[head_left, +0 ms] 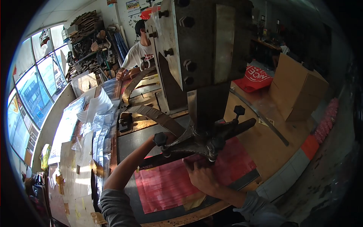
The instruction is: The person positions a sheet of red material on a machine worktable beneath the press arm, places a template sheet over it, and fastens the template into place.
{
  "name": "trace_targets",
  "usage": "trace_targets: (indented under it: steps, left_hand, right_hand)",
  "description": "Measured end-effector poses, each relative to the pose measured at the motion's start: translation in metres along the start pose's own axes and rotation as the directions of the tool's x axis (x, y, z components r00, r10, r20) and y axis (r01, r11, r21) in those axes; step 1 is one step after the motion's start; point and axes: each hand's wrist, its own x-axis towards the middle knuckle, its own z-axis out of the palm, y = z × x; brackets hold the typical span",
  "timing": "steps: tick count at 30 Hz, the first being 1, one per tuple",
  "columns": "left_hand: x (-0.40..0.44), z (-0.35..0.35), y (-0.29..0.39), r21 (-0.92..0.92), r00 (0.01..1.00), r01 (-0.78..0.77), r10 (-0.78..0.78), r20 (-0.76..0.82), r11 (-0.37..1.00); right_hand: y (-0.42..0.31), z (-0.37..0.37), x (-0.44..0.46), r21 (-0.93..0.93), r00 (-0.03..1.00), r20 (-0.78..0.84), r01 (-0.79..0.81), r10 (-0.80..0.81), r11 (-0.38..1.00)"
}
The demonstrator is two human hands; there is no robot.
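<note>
Red sheet (162,193) | long axis left to right | right hand (203,177) over | grips: cannot tell

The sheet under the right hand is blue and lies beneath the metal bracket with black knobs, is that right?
Not blue: the head view shows the sheet under the right hand is red. It does lie beneath the metal bracket with black knobs.

Red bag (252,80): "NICE" in white capitals; smaller marks above it unreadable. Wall poster (133,7) and co-worker's white T-shirt (137,55): print present, too small to read.
</note>
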Motion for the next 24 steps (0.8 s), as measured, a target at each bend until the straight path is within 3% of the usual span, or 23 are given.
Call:
trace_targets:
  steps: [5, 7, 9, 10, 11, 13, 15, 17, 18, 20, 21, 22, 24]
  left_hand:
    - [-0.019, -0.045, -0.052, 0.146, 0.969, -0.122, 0.149, -0.199, 0.982]
    - [-0.060, 0.004, 0.080, 0.003, 0.883, 0.049, -0.041, -0.467, 0.999]
    - [-0.078, -0.005, 0.067, -0.038, 0.877, 0.106, -0.112, -0.467, 0.994]
    - [-0.090, 0.001, 0.061, 0.213, 0.851, -0.057, 0.159, -0.501, 0.975]
    - [-0.101, 0.005, 0.057, 0.285, 0.779, 0.175, 0.044, -0.625, 0.942]
    - [-0.129, 0.015, 0.070, 0.097, 0.709, 0.236, -0.103, -0.697, 0.967]
    - [-0.162, 0.027, 0.065, 0.111, 0.577, 0.298, -0.086, -0.812, 0.948]
    - [-0.202, 0.041, 0.062, 0.152, 0.472, 0.380, -0.050, -0.880, 0.913]
    - [-0.222, 0.059, 0.075, 0.163, 0.431, 0.340, 0.001, -0.902, 0.926]
    - [-0.255, 0.094, 0.096, 0.129, 0.389, 0.322, -0.007, -0.921, 0.938]
    - [-0.267, 0.115, 0.102, 0.117, 0.317, 0.311, 0.013, -0.948, 0.943]
    - [-0.272, 0.140, 0.120, 0.136, 0.312, 0.260, 0.050, -0.949, 0.956]
    - [-0.273, 0.188, 0.138, 0.078, 0.329, 0.286, -0.022, -0.944, 0.955]
  right_hand:
    - [0.000, 0.003, -0.001, -0.017, 0.999, -0.051, 0.007, -0.008, 1.000]
    - [-0.002, 0.002, 0.000, 0.018, 1.000, 0.001, -0.021, 0.021, 1.000]
    - [-0.003, 0.001, -0.001, 0.064, 0.999, 0.029, -0.040, 0.038, 0.997]
    - [-0.003, 0.000, -0.001, 0.092, 0.999, 0.028, -0.046, 0.043, 0.995]
    - [-0.001, -0.001, -0.002, 0.117, 0.999, 0.027, -0.049, 0.046, 0.992]
    - [0.002, -0.005, -0.006, 0.153, 0.999, 0.047, -0.008, 0.000, 0.988]
    - [0.003, -0.010, -0.018, 0.203, 0.997, 0.026, 0.069, -0.075, 0.977]
    - [0.012, -0.020, -0.035, 0.248, 0.983, -0.048, 0.185, -0.179, 0.951]
    - [0.017, -0.029, -0.043, 0.271, 0.983, -0.027, 0.182, -0.181, 0.945]
    - [0.031, -0.034, -0.057, 0.499, 0.985, -0.021, 0.159, -0.172, 0.852]
    - [0.039, -0.036, -0.064, 0.602, 0.986, -0.010, 0.140, -0.167, 0.786]
    - [0.048, -0.041, -0.069, 0.658, 0.989, 0.052, 0.070, -0.138, 0.750]
    - [0.068, -0.044, -0.081, 0.667, 0.997, 0.024, 0.043, -0.079, 0.744]
